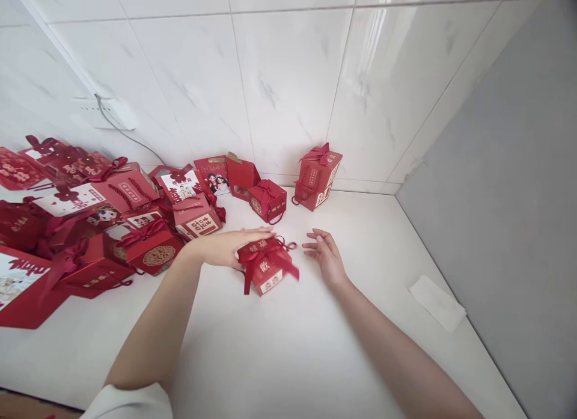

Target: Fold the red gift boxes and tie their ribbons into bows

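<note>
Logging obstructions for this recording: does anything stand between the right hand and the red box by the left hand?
Nothing visible does: a gap over the counter separates the right hand from the red box, with the box's own ribbon sticking out on that side. The left hand is on the opposite side.

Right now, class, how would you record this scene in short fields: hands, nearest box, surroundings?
Left hand: touching the ribbon-tied red gift box
Right hand: to the right of that box, holding nothing
Left side: crowded group of red gift boxes
Back: white marbled tile wall
Right side: flat white sheet on the white countertop
</note>
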`<state>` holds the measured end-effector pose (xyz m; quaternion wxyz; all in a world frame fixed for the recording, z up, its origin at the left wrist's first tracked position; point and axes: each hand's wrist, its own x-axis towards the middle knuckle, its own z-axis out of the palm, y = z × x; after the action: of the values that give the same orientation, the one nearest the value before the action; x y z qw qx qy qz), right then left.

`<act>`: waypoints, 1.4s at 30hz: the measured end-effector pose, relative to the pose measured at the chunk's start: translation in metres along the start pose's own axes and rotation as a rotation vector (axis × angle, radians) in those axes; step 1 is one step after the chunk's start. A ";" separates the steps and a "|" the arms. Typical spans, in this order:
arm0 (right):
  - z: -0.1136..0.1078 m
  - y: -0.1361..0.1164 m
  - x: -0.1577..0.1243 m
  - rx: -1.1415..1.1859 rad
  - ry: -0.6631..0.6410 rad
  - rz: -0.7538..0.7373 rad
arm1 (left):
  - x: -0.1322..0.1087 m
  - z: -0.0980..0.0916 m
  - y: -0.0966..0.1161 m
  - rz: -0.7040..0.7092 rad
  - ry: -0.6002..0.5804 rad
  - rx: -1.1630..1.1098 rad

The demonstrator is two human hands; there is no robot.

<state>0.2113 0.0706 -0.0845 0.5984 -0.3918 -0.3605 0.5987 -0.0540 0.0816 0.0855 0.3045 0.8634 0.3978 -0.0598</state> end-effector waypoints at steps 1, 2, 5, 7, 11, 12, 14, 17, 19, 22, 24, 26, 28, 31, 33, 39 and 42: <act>0.000 0.000 0.000 0.002 0.006 -0.002 | -0.001 0.000 0.005 0.056 -0.034 -0.049; 0.000 0.000 0.000 0.002 0.012 -0.005 | -0.002 -0.001 0.008 0.090 -0.036 -0.094; -0.001 0.001 0.000 -0.008 0.017 -0.013 | -0.005 -0.003 0.013 0.067 0.091 -0.216; -0.002 0.000 0.000 -0.016 0.013 -0.019 | -0.005 -0.002 0.018 0.007 0.184 -0.285; -0.003 0.001 0.000 -0.022 0.004 -0.020 | 0.000 0.006 0.030 -0.043 0.250 -0.288; -0.003 0.001 0.000 -0.024 0.003 -0.021 | 0.002 0.008 0.033 -0.035 0.231 -0.266; -0.003 0.001 0.001 -0.031 0.005 -0.022 | 0.006 0.012 0.036 -0.028 0.168 -0.225; -0.003 0.002 0.001 -0.047 0.009 -0.019 | 0.010 0.015 0.034 -0.062 0.108 -0.198; -0.003 0.003 0.001 -0.055 0.007 -0.018 | 0.011 0.015 0.032 -0.084 0.114 -0.186; -0.004 0.003 0.001 -0.060 0.002 -0.021 | 0.010 0.016 0.030 -0.077 0.137 -0.191; -0.004 0.002 0.000 -0.059 -0.001 -0.024 | 0.011 0.016 0.032 -0.052 0.177 -0.210; -0.003 0.002 0.000 -0.060 -0.003 -0.027 | 0.013 0.019 0.036 -0.024 0.229 -0.226; -0.002 0.001 -0.001 -0.065 -0.004 -0.028 | 0.017 0.023 0.039 -0.016 0.286 -0.244; -0.001 -0.001 -0.001 -0.068 -0.006 -0.026 | 0.024 0.029 0.043 -0.029 0.328 -0.299; -0.001 -0.001 -0.001 -0.069 -0.005 -0.025 | 0.025 0.031 0.046 -0.027 0.319 -0.327; -0.003 -0.001 -0.001 -0.079 -0.012 -0.030 | 0.015 0.023 0.050 0.009 0.180 -0.289; -0.002 0.001 0.000 -0.078 -0.022 -0.038 | 0.011 0.017 0.047 0.012 0.057 -0.274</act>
<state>0.2124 0.0710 -0.0860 0.5899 -0.4010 -0.3975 0.5772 -0.0105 0.0551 0.0902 0.4085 0.8175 0.4055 0.0218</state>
